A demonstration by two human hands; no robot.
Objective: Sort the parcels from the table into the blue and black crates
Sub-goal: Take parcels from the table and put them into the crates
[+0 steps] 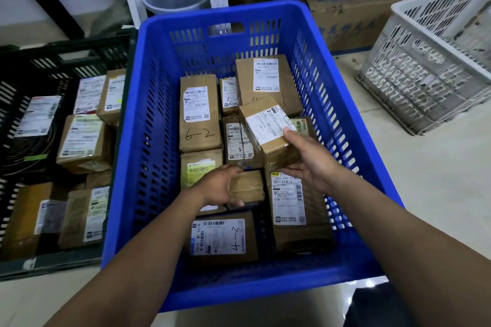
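Inside the blue crate [148, 141], above other parcels [199, 119] lying on its floor, the left hand [219, 187] curls its fingers round a small taped parcel [248, 186], while the right hand [308, 162] grips a tilted labelled parcel [265, 127], thumb on the label and fingers beneath; the black crate [16, 74] stands just beside it on the left.

Lighting: even, cool indoor light, moderately bright. Shadows: soft, deepest inside the blue crate [148, 141] and the dim black crate [79, 46]. Glare: pale sheen on floor [438, 180]. Distortion: wide-angle bending at edges. Focus: centre sharp, corners softer.
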